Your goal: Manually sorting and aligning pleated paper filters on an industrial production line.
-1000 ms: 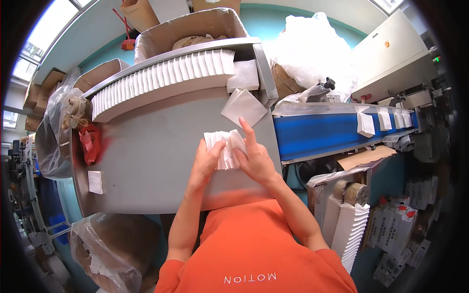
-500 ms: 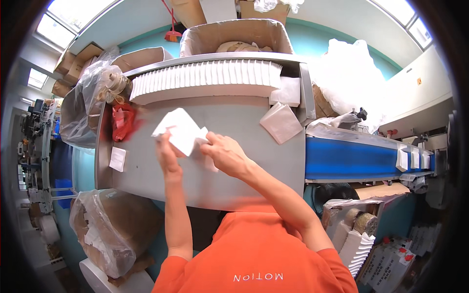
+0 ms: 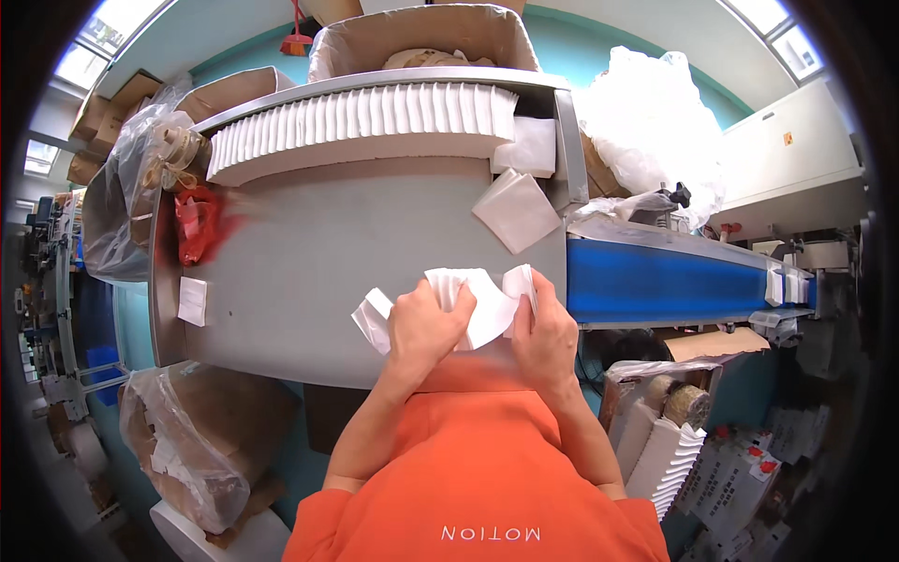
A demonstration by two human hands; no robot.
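White folded paper napkins [image 3: 479, 314] bend between my two hands, close to the table's near edge. My left hand [image 3: 426, 323] is closed on them, its thumb lying over the top. A folded end [image 3: 373, 320] sticks out to the left past my left fist. My right hand [image 3: 546, 335] pinches the right end of the napkins, where a flap stands up beside the fingers. How many napkins are held, I cannot tell.
A long row of upright napkins [image 3: 361, 131] lines the grey table's [image 3: 309, 244] far edge. Loose napkins [image 3: 517, 211] lie at the right, one napkin [image 3: 193, 302] and a red plastic bag [image 3: 197, 225] at the left. A blue conveyor belt [image 3: 665, 281] adjoins on the right.
Both hands have come right and nearer to my body with the napkins. The right hand has moved from the napkins' near side to their right end. The whole view has shifted slightly.
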